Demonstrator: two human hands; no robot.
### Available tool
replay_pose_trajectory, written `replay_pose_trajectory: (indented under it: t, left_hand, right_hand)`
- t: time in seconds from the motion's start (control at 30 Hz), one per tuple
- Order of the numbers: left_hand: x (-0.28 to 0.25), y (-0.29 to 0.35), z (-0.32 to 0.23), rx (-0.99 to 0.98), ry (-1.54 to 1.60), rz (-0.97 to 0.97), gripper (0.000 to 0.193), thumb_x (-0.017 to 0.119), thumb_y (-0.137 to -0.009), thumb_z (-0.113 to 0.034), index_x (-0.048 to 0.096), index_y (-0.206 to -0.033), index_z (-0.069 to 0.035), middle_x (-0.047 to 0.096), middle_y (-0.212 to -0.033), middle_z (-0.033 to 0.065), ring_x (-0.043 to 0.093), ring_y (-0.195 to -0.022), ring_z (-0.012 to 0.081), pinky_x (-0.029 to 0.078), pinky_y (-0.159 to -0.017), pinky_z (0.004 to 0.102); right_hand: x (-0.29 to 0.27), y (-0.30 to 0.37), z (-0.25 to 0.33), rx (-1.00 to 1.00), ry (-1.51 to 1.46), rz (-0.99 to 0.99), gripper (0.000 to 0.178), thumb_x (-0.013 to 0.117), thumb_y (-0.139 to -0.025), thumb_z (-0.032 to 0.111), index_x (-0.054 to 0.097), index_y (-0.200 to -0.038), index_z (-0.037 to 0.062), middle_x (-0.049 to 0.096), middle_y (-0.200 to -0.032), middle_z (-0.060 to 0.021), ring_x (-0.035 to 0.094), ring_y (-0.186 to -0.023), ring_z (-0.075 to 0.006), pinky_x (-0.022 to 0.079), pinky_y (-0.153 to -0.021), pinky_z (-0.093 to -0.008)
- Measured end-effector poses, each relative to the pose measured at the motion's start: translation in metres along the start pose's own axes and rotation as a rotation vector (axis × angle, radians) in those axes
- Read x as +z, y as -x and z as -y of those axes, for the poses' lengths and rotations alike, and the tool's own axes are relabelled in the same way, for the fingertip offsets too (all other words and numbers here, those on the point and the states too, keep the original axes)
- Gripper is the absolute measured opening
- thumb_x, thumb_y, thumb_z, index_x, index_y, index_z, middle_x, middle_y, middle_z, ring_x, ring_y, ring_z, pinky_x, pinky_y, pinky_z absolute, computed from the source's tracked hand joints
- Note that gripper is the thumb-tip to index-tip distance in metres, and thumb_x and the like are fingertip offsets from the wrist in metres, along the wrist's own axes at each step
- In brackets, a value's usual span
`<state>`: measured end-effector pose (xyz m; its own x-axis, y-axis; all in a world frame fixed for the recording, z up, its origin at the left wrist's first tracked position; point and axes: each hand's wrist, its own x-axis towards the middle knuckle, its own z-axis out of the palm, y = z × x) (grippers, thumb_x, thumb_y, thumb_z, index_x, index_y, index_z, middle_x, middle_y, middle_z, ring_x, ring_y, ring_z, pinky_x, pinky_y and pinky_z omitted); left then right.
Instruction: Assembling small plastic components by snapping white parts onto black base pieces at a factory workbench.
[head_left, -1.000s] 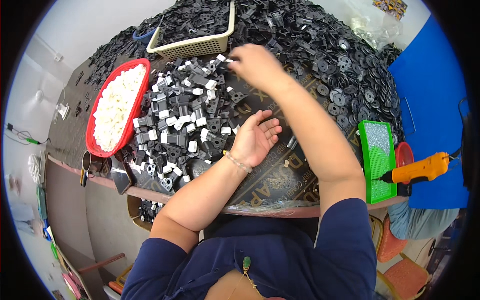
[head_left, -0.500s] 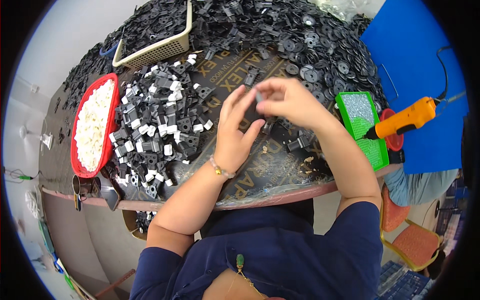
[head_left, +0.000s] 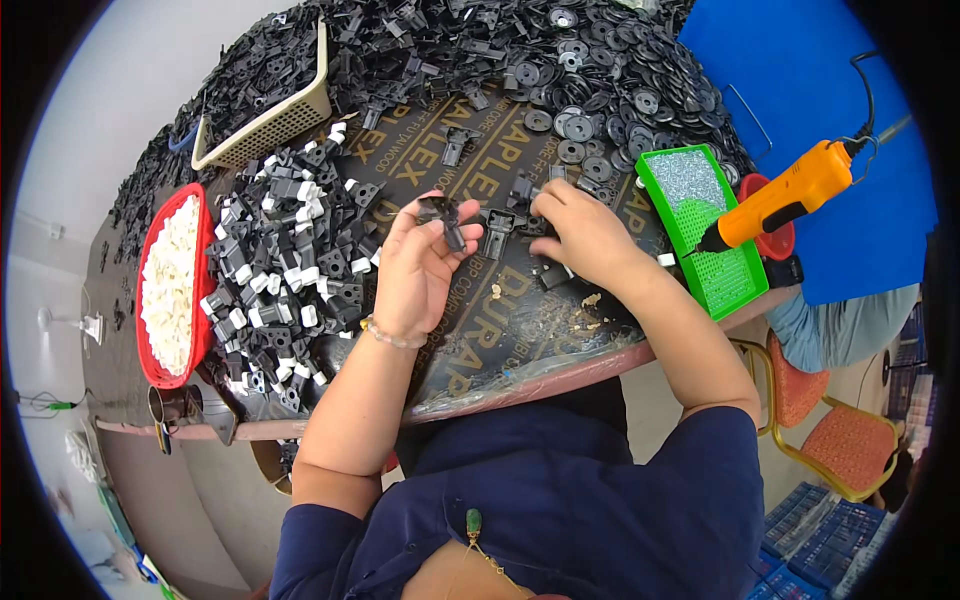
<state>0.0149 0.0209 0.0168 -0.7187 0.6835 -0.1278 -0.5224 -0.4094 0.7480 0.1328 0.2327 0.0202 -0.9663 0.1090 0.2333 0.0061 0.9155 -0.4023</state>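
Observation:
My left hand (head_left: pixel 415 265) is turned palm up, its fingers closed round a black plastic bracket (head_left: pixel 447 222). To the right, my right hand (head_left: pixel 590 240) reaches low over the table, thumb and forefinger apart, beside several loose black parts (head_left: pixel 522 190). Between the two hands a black plastic housing (head_left: pixel 497 235) lies on the dark board. Further left spreads a heap of black brackets with white ends (head_left: pixel 300 270).
A red basket (head_left: pixel 205 340) of white pieces stands far left. Black discs (head_left: pixel 580 125) and a beige basket (head_left: pixel 270 125) lie beyond. At right are a green tray (head_left: pixel 655 190) of small screws, an orange electric screwdriver (head_left: pixel 800 190) and a red round container (head_left: pixel 775 240).
My hands were close together over a small greyish piece and have now parted. The left one has turned palm up with the bracket; the right one has lowered toward the loose parts. The view has shifted.

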Motion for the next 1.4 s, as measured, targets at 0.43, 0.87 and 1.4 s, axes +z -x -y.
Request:
replay_pose_trajectory:
  t: [0.43, 0.87, 1.4]
  left_hand:
    - [0.003, 0.002, 0.002, -0.043, -0.074, 0.019, 0.037, 0.049, -0.102, -0.011, 0.046, -0.138, -0.006, 0.064, -0.120, 0.0159, 0.066, -0.107, 0.0248, 0.055, -0.091, 0.0379]
    - [0.000, 0.001, 0.002, -0.169, 0.044, 0.153, 0.021, 0.055, -0.101, -0.008, 0.054, -0.121, -0.007, 0.066, -0.119, 0.0118, 0.068, -0.108, 0.0230, 0.059, -0.092, 0.0398]
    - [0.003, 0.013, 0.015, -0.004, -0.297, 0.264, 0.040, 0.061, -0.098, 0.001, 0.051, -0.136, 0.007, 0.063, -0.128, 0.0120, 0.063, -0.113, 0.0168, 0.053, -0.098, 0.0304]
  right_hand:
    - [-0.050, -0.021, 0.031, 0.263, -1.082, 0.171, 0.030, 0.059, -0.094, 0.001, 0.063, -0.124, 0.0006, 0.064, -0.090, -0.0020, 0.062, -0.074, -0.0080, 0.051, -0.065, -0.0223]
    - [-0.008, -0.014, 0.037, -0.027, -0.612, -0.312, 0.046, 0.077, -0.079, 0.004, 0.068, -0.124, 0.0032, 0.061, -0.113, -0.0081, 0.060, -0.090, -0.0152, 0.051, -0.080, -0.0272]
    - [-0.008, -0.010, 0.038, -0.069, -0.700, -0.221, 0.036, 0.080, -0.080, 0.012, 0.068, -0.112, 0.0010, 0.063, -0.118, -0.0097, 0.062, -0.104, -0.0212, 0.048, -0.092, -0.0345]
